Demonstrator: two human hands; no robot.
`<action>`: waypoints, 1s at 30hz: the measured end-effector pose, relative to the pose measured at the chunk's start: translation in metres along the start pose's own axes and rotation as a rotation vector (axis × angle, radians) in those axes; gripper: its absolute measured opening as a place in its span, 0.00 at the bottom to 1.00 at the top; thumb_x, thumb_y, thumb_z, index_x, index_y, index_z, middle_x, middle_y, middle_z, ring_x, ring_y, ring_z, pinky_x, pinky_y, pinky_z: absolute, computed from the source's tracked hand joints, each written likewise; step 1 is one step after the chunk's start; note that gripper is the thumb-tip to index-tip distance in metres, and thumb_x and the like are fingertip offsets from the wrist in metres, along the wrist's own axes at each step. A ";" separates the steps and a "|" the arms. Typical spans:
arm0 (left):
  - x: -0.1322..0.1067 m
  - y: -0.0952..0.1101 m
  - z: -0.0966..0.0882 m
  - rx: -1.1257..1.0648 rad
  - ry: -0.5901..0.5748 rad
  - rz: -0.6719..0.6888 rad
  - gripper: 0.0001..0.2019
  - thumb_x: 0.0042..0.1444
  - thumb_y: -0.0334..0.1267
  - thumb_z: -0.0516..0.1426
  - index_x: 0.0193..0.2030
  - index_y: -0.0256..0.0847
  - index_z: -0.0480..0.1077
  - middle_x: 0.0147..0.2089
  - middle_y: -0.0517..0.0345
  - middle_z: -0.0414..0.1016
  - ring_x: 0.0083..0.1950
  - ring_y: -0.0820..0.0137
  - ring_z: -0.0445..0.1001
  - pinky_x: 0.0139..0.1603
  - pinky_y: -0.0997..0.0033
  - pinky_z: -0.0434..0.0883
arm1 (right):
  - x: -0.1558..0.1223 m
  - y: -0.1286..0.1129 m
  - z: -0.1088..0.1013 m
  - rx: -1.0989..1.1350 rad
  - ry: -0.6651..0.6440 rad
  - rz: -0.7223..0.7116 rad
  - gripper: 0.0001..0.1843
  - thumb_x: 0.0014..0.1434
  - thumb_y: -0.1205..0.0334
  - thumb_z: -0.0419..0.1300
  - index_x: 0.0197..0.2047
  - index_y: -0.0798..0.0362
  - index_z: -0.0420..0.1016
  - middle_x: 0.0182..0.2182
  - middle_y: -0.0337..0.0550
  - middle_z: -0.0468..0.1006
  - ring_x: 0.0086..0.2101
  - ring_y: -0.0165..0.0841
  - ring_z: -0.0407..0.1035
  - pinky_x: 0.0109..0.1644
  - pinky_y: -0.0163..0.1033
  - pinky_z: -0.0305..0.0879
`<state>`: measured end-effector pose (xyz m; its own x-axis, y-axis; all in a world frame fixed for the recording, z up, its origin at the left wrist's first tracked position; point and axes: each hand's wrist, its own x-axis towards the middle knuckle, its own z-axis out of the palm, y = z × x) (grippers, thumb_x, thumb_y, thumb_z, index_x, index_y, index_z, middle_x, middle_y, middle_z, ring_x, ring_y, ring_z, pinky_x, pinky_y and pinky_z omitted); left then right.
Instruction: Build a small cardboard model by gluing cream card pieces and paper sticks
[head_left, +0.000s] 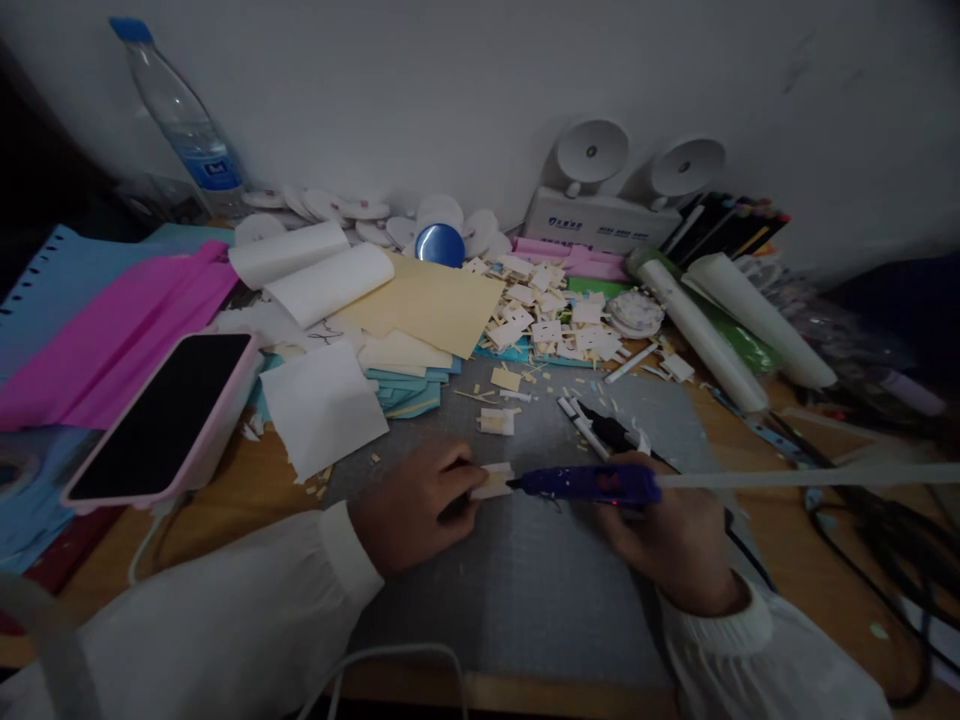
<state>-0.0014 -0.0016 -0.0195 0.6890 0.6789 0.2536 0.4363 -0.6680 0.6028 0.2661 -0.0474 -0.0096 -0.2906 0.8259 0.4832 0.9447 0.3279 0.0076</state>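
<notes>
Over the grey cutting mat (480,600), my left hand (420,495) pinches a small cream paper piece (493,481) between thumb and fingertips. My right hand (667,540) is wrapped round a purple hot glue gun (592,484), whose dark nozzle points left and meets the right end of that piece. A long whitish glue stick (787,477) runs out of the gun's back to the right. Just beyond the nozzle lie another small paper piece (496,421) and a yellowish card scrap (506,379). White pen-like tools (585,428) rest close to my right hand.
Behind the mat is a heap of small white paper pieces (540,310). On the left lie a phone (161,415), a white sheet (324,408) and magenta paper (120,335). A water bottle (176,110) stands by the wall. Black cables (885,540) coil at right.
</notes>
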 end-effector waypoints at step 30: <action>0.000 0.000 0.000 -0.010 -0.009 -0.002 0.10 0.56 0.28 0.54 0.44 0.36 0.73 0.42 0.49 0.71 0.44 0.64 0.72 0.45 0.64 0.71 | 0.009 -0.013 0.000 0.003 0.001 -0.057 0.10 0.61 0.60 0.50 0.34 0.54 0.69 0.24 0.43 0.76 0.22 0.34 0.70 0.23 0.36 0.56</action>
<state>-0.0014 -0.0012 -0.0194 0.6934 0.6772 0.2459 0.4318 -0.6639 0.6106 0.2515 -0.0441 -0.0054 -0.3436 0.8055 0.4829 0.9263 0.3754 0.0329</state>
